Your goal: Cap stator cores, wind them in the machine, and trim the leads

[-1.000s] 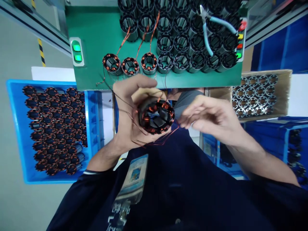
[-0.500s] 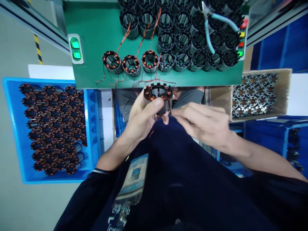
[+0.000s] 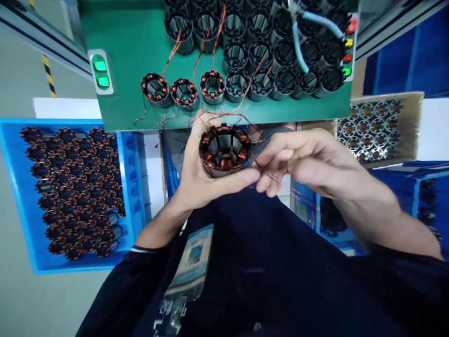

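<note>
My left hand (image 3: pixel 203 180) is wrapped round a motor stator (image 3: pixel 224 149), a dark ring with copper windings inside, its open end tilted up towards me. The thumb lies along its near side. Loose copper wires (image 3: pixel 224 113) stretch from it over the bench edge. At its right side, my right hand (image 3: pixel 305 161) has its fingers curled on thin copper wire (image 3: pixel 275 177), and the wire's ends trail to the right past the fingers. Three wound stators (image 3: pixel 184 93) stand on the green bench top just beyond, with long wire ends.
Rows of stator cores (image 3: pixel 259 54) cover much of the green bench (image 3: pixel 122 110). Blue-handled pliers (image 3: pixel 300 44) lie on them. A blue bin (image 3: pixel 16 187) of wound stators is at left, a cardboard box (image 3: pixel 412 131) of metal rings at right. Lit green switches (image 3: pixel 101 73) sit at the bench's left.
The stator has been tipped further so its open end faces me more. My right hand has turned over, with wire now across its fingers. The view has shifted slightly.
</note>
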Available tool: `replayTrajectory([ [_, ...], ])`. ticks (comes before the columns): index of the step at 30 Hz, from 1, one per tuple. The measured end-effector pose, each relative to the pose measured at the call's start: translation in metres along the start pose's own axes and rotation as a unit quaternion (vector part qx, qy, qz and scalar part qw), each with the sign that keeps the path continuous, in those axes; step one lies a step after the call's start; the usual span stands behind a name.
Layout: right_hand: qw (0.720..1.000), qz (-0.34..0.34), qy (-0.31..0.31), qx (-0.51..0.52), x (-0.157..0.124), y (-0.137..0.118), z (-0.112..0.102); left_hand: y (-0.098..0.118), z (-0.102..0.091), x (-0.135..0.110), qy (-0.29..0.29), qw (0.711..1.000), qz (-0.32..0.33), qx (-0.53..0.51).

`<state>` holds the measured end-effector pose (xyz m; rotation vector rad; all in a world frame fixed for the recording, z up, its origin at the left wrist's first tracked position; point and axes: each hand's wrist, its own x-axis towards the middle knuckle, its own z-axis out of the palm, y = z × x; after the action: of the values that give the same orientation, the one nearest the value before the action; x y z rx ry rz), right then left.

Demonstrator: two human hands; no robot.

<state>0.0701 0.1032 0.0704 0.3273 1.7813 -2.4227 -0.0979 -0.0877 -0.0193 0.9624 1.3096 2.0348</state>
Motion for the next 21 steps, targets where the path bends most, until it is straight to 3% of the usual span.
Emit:
replayTrajectory([
  [3, 0.999, 0.020, 0.024, -0.012, 0.003, -0.007, 0.012, 0.002, -0.002, -0.001, -0.023, 0.999, -0.022, 0.022],
  [6, 0.994, -0.048, 0.063, -0.070, 0.005, 0.003, 0.020, 0.004, 0.001, -0.004, -0.058, 0.997, -0.045, -0.013],
  [8, 0.985, -0.113, 0.049, -0.125, 0.007, 0.018, 0.022, 0.006, 0.009, -0.006, -0.031, 0.999, -0.035, -0.001],
  [11, 0.956, -0.155, 0.010, -0.249, 0.011, 0.043, 0.009, 0.014, 0.023, -0.009, 0.049, 0.996, -0.017, 0.068],
  [14, 0.942, -0.074, 0.044, -0.324, 0.012, 0.055, -0.019, 0.022, 0.029, -0.010, 0.030, 0.993, -0.042, 0.108],
  [17, 0.974, 0.001, 0.083, -0.212, 0.010, 0.036, -0.043, 0.024, 0.031, -0.007, -0.003, 0.992, -0.102, 0.074],
  [19, 0.988, 0.010, 0.059, -0.140, 0.008, 0.011, -0.047, 0.023, 0.036, -0.002, 0.013, 0.989, -0.139, 0.045],
  [21, 0.991, 0.015, 0.013, -0.135, 0.008, -0.014, -0.043, 0.022, 0.043, 0.005, 0.024, 0.987, -0.157, 0.036],
])
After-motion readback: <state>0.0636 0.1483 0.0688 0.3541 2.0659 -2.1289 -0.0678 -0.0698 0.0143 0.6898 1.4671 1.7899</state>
